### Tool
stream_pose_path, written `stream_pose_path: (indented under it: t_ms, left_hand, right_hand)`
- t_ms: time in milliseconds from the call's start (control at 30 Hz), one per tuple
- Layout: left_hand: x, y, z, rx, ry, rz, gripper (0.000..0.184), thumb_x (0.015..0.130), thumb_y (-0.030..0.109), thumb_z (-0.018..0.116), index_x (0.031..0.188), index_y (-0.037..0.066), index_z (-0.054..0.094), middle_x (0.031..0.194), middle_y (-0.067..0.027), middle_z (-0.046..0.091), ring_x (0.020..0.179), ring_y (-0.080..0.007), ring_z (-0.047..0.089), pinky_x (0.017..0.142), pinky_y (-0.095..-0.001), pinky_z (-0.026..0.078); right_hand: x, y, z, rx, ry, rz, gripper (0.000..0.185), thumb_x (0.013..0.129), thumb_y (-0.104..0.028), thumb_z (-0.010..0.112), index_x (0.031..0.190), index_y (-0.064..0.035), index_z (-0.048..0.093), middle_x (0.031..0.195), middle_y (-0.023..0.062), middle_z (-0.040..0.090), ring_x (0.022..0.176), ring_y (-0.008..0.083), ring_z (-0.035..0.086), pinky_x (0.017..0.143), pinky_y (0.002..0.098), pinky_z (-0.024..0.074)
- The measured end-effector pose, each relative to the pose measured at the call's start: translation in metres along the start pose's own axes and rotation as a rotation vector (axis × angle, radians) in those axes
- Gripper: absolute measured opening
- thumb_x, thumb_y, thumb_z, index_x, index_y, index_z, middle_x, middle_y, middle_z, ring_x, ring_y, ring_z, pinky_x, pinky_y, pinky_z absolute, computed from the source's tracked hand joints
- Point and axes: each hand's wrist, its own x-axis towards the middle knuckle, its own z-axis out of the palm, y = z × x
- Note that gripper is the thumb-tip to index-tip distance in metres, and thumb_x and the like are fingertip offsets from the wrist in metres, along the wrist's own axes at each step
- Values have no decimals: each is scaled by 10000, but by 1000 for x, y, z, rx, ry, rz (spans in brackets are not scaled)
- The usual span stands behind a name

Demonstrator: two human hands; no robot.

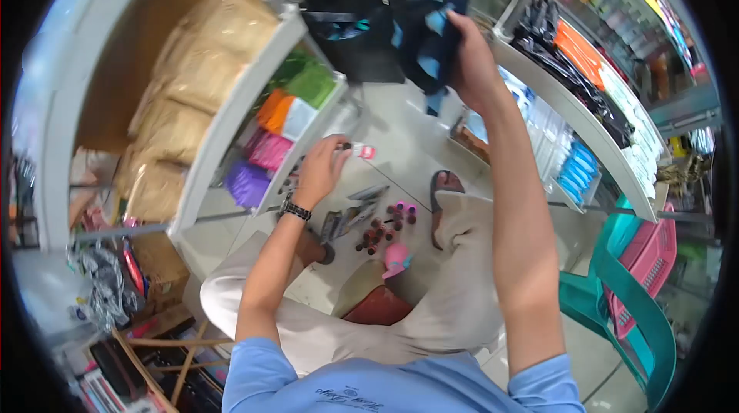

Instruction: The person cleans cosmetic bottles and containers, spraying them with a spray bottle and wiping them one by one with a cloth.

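Note:
My left hand [319,173], with a dark watch on its wrist, reaches low over the floor. Its fingers are pinched at one end of a small white-and-pink packet [364,151]. Farther up, my right hand [473,63] grips a dark cloth item with light-blue patches [431,36]; its exact kind is unclear. Beside that cloth stands a black bag [362,63], its top open and something shiny inside. Between my feet several small dark-capped bottles [375,236] form a cluster. A pink round object [396,257] and some flat silvery packs [362,209] lie near them.
Left, a shelf carries brown-wrapped packages [208,59] above colourful packs [289,113]. Shelving on the right holds black and orange packs [577,51] and blue packs [577,172]. A green plastic chair [654,313] with a pink basket [647,263] stands at lower right; a cardboard box [158,267] sits lower left.

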Motion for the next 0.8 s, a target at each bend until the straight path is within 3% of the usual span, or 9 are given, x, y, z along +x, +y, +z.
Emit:
stream_pose_path:
  t_ms: [133, 233, 300, 400, 467, 533, 667, 800]
  left_hand:
    - [12, 88, -94, -311, -23, -32, 223, 910, 146, 679, 1124, 89, 658, 994, -57, 678, 865, -219, 614, 803, -331, 489]
    - [4, 113, -128, -278, 19, 21, 198, 901, 160, 699, 1088, 96, 678, 954, -46, 676, 866, -213, 600, 810, -319, 477]
    - [-4, 120, -136, -80, 264, 278, 202, 886, 178, 722, 1065, 93, 683, 903, -27, 662, 865, -205, 577, 814, -313, 460]
    - [-11, 124, -147, 36, 357, 321, 213, 875, 191, 735, 1054, 88, 684, 892, -22, 654, 864, -203, 568, 817, -311, 453]
    - [-20, 125, -149, 143, 444, 331, 225, 863, 205, 748, 1042, 83, 686, 880, -17, 646, 864, -202, 558, 820, -308, 446]
    - [-24, 126, -158, 145, 451, 287, 236, 856, 209, 754, 1040, 78, 685, 874, -18, 644, 854, -200, 557, 810, -307, 447]
    - [-19, 127, -172, 164, 439, 209, 269, 834, 221, 775, 1034, 64, 684, 856, -20, 636, 824, -195, 551, 778, -305, 451]
    - [-25, 124, -158, -237, 276, 23, 310, 808, 225, 798, 1046, 66, 680, 895, -25, 639, 789, -189, 549, 732, -298, 459]
  right_hand:
    - [-26, 31, 1, -302, -127, 141, 630, 959, -625, 418, 1202, -82, 627, 1161, 88, 672, 976, 236, 625, 903, 409, 456]
    - [-55, 49, 17, -389, -292, 217, 642, 972, -620, 411, 1238, -77, 623, 1177, 71, 673, 1021, 233, 629, 925, 408, 461]
    - [-80, 55, 44, 4, -498, 384, 560, 982, -556, 479, 1219, -70, 624, 1173, 89, 672, 1025, 216, 621, 941, 384, 462]
    - [-104, 60, 65, -16, -457, 441, 422, 988, -445, 567, 1155, -62, 624, 1109, 88, 675, 952, 175, 631, 860, 311, 499]
    - [-113, 64, 74, -311, -628, 175, 321, 990, -352, 607, 1095, -49, 613, 992, 65, 677, 808, 132, 624, 726, 235, 508]
    - [-115, 72, 80, -312, -621, 33, 393, 990, -364, 602, 1168, -14, 600, 971, 89, 672, 737, 137, 634, 626, 229, 531]
    - [-112, 77, 91, -296, -492, -27, 387, 1010, -391, 563, 1106, -21, 623, 892, 77, 664, 718, 129, 620, 600, 224, 513]
    - [-106, 84, 95, -363, -283, 6, 421, 1031, -429, 510, 1041, -28, 638, 819, 63, 660, 692, 120, 611, 603, 231, 499]
